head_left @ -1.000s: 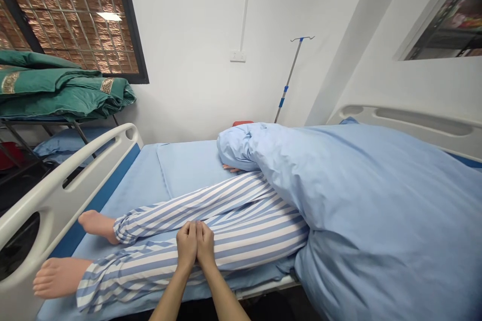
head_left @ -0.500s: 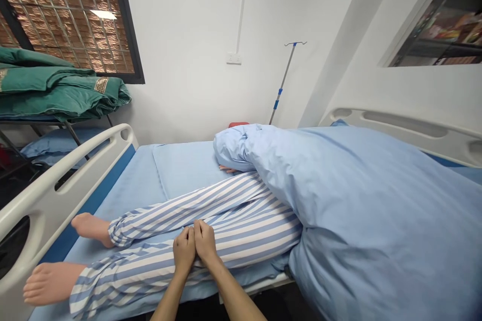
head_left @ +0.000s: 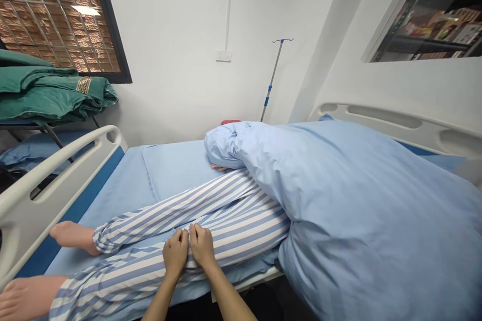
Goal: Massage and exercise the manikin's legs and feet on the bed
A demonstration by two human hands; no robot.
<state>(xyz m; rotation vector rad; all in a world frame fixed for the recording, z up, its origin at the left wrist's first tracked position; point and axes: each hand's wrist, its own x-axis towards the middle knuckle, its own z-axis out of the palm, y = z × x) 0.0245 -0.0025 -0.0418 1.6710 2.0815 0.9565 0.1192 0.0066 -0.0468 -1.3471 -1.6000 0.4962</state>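
A figure in blue-and-white striped trousers [head_left: 241, 210] lies on a hospital bed, its upper body under a light blue duvet [head_left: 357, 195]. My left hand [head_left: 175, 255] and my right hand [head_left: 202, 248] rest side by side on the nearer striped leg around the knee, fingers curled and pressing into the fabric. Two bare feet [head_left: 71, 234] point toward the white footboard [head_left: 56, 160]. A hand of the figure [head_left: 218, 167] peeks out under the duvet's edge.
A white headboard [head_left: 395, 123] stands at the right. A drip stand [head_left: 271, 80] rises behind the bed by the white wall. Folded green quilts [head_left: 52, 93] lie on a rack at the left, below a grilled window.
My fingers, flat on the leg a second ago, have curled and pressed into the trouser fabric. The view has drifted right, so the bed and feet sit further left.
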